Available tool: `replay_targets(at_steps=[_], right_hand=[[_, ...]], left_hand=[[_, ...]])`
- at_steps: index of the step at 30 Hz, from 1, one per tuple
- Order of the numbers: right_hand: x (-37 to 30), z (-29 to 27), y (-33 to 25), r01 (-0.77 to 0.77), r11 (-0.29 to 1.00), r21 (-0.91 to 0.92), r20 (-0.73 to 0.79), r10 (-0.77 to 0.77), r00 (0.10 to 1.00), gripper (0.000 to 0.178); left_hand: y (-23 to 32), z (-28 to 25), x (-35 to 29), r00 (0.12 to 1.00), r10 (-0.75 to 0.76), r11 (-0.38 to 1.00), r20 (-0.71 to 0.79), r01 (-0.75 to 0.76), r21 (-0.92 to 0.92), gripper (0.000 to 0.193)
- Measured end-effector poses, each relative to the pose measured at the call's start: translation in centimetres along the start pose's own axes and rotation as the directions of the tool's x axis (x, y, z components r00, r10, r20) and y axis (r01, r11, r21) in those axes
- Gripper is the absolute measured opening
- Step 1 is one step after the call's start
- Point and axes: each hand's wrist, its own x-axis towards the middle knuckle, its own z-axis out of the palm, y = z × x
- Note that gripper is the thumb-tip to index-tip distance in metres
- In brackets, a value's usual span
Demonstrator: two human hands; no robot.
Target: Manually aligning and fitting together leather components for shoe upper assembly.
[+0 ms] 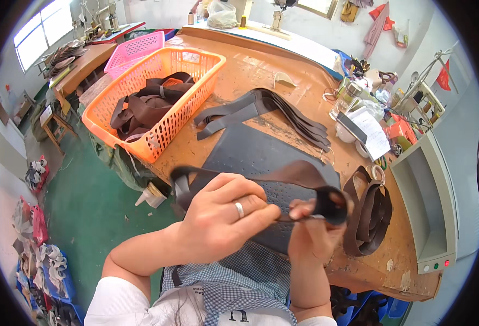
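The dark leather strap piece (pixel 283 179) is pinched in the fingers of both your left hand (pixel 223 217) and right hand (pixel 312 231) above the bench (pixel 250 70), with one pile (pixel 367 217) beside it and more in the orange basket (pixel 196 103), so you look midway.

Head view: left hand (pixel 217 217) and right hand (pixel 312 236) grip a dark brown leather strap (pixel 299 176) over a dark grey mat (pixel 250 155) on the desk (pixel 250 70), with an orange basket (pixel 196 62) of straps at left, a fanned pile of dark straps (pixel 283 111) behind, and looped straps (pixel 369 217) at right.
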Motion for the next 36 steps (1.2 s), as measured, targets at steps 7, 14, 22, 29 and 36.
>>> replay_targets(at_steps=[7, 14, 22, 29, 36], right_hand=[[-6.9, -4.7, 4.8, -0.431, 0.832, 0.349, -0.33, 0.54, 0.774, 0.022], [-6.4, -5.1, 5.1, -0.507, 0.845, 0.172, -0.331, 0.534, 0.778, 0.034], [-7.9, -4.0, 4.7, -0.614, 0.784, 0.087, -0.254, 0.614, 0.748, 0.048], [-7.6, -4.1, 5.0, -0.558, 0.826, 0.076, -0.296, 0.553, 0.779, 0.03], [-7.9, -4.7, 5.5, -0.521, 0.852, 0.051, -0.404, 0.495, 0.77, 0.03]], left_hand=[[-1.2, 3.8, -7.6, 0.873, -0.302, 0.931, 0.384, 0.357, -0.078, 0.016], [0.4, 5.3, -7.9, 0.673, -0.473, 0.745, 0.569, 0.65, -0.15, 0.054], [-3.9, 5.0, -5.2, 0.662, -0.636, 0.559, 0.397, 0.75, -0.355, 0.082], [-3.5, 6.3, -2.0, 0.802, -0.281, 0.596, 0.528, 0.576, -0.558, 0.081], [2.2, 6.6, -7.6, 0.514, -0.734, 0.426, 0.445, 0.858, -0.287, 0.024]])
